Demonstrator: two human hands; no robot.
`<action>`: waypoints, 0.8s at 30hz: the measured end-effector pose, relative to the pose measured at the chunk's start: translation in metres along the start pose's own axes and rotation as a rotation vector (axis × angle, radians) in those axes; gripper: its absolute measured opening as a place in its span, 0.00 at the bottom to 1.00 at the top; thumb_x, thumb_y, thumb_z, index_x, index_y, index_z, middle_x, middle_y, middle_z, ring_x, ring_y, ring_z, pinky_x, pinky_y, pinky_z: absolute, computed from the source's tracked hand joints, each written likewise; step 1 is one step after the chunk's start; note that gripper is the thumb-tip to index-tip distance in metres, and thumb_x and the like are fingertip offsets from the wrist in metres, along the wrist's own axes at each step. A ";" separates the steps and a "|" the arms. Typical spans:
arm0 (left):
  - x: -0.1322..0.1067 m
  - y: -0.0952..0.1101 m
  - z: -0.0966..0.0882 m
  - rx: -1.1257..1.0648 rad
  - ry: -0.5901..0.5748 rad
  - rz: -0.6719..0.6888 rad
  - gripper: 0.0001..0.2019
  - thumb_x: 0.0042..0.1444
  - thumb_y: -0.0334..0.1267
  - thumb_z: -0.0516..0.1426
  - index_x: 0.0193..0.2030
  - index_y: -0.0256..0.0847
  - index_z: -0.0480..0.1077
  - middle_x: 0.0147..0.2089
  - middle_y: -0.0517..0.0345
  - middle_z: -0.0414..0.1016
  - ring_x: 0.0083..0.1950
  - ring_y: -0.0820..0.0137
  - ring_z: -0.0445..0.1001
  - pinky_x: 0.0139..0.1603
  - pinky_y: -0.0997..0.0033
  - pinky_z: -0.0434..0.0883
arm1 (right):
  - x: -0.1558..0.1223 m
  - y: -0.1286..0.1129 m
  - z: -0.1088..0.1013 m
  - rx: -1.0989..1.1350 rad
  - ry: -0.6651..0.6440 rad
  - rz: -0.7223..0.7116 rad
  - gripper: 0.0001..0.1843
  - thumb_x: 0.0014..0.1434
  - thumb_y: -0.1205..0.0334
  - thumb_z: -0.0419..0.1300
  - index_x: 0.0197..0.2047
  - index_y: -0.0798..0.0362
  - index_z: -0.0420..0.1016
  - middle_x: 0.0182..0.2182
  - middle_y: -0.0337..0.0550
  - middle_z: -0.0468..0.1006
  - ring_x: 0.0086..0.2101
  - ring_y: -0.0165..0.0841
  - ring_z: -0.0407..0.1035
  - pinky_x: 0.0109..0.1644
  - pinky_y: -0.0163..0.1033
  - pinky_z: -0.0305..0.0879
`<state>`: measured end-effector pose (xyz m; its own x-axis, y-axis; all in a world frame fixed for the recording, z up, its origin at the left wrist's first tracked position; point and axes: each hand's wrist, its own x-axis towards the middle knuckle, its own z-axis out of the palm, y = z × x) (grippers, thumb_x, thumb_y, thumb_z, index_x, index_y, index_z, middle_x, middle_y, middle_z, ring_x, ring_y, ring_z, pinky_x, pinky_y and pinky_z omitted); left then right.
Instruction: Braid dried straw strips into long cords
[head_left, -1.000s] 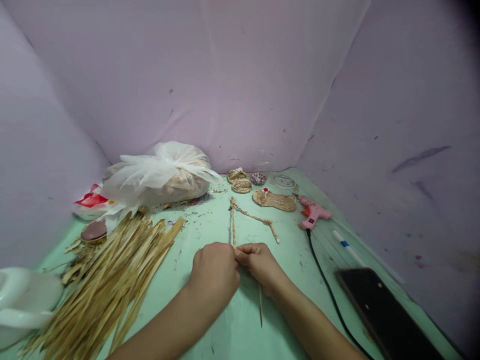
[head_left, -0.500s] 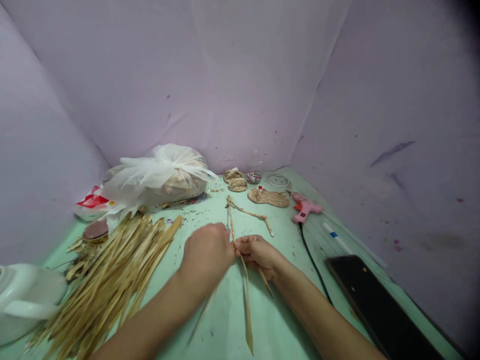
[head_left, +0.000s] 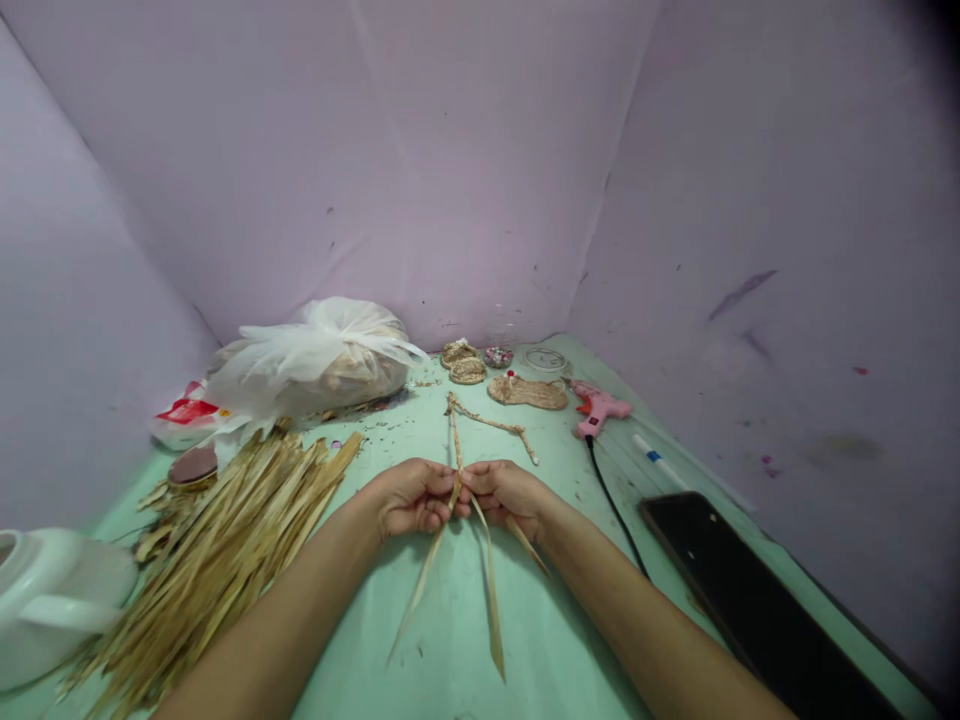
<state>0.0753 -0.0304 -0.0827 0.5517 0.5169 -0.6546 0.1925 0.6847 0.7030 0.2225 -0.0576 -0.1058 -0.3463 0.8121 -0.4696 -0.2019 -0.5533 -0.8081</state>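
Close together at the middle of the table, both hands pinch a thin braid of dried leaf fibre (head_left: 455, 440). My left hand (head_left: 412, 497) is closed on its lower end, with one loose strip (head_left: 418, 595) hanging down from the fingers. My right hand (head_left: 508, 492) is closed too, its fingertips touching the braid beside the left ones. Two more strips hang by it: a long middle strip (head_left: 492, 610) and a shorter one (head_left: 528, 548) coming out under the palm. Beyond the hands the braid bends at the top and runs back to the right as a finished length (head_left: 491, 422).
Dried leaf strips (head_left: 225, 560) lie in a pile at left, near a white jug (head_left: 64, 590) and a stuffed white plastic bag (head_left: 322, 350). Right of centre are a woven sole (head_left: 529, 392), a pink glue gun (head_left: 602, 408) with black cord, a pen (head_left: 658, 460) and a black phone (head_left: 750, 600).
My left hand has turned and lowered, so its fingers now show pinching the braid with a strip below. My right hand stays almost in place. The view has shifted slightly.
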 end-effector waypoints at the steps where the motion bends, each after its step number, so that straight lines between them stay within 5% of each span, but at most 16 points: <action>1: 0.001 -0.001 0.000 -0.002 0.007 0.002 0.06 0.50 0.29 0.50 0.29 0.29 0.67 0.24 0.53 0.70 0.16 0.82 0.65 0.13 0.86 0.60 | 0.000 0.000 0.000 0.002 0.002 -0.002 0.11 0.53 0.69 0.50 0.21 0.60 0.65 0.14 0.39 0.67 0.11 0.18 0.46 0.13 0.26 0.35; 7: 0.001 -0.007 0.004 0.114 0.088 0.107 0.06 0.48 0.32 0.53 0.24 0.31 0.65 0.18 0.58 0.66 0.14 0.78 0.65 0.12 0.83 0.62 | 0.001 0.002 0.000 -0.009 0.005 -0.011 0.08 0.52 0.69 0.52 0.22 0.60 0.65 0.15 0.36 0.65 0.11 0.17 0.43 0.13 0.26 0.34; 14: 0.000 -0.005 -0.005 0.074 -0.080 0.145 0.11 0.51 0.38 0.52 0.28 0.29 0.68 0.23 0.53 0.70 0.18 0.76 0.69 0.17 0.80 0.67 | 0.003 0.002 -0.005 -0.004 -0.045 -0.009 0.10 0.53 0.68 0.51 0.21 0.60 0.66 0.14 0.36 0.64 0.12 0.18 0.41 0.13 0.26 0.33; 24: 0.005 -0.010 0.008 0.225 0.156 0.222 0.11 0.45 0.40 0.56 0.21 0.33 0.63 0.15 0.62 0.64 0.11 0.80 0.60 0.09 0.83 0.56 | -0.005 -0.003 0.000 0.021 0.021 0.001 0.08 0.51 0.70 0.51 0.22 0.60 0.66 0.18 0.39 0.68 0.12 0.17 0.41 0.13 0.26 0.33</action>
<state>0.0822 -0.0386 -0.0908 0.4732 0.7243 -0.5014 0.2655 0.4255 0.8651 0.2246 -0.0604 -0.1011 -0.3272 0.8153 -0.4777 -0.2209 -0.5576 -0.8002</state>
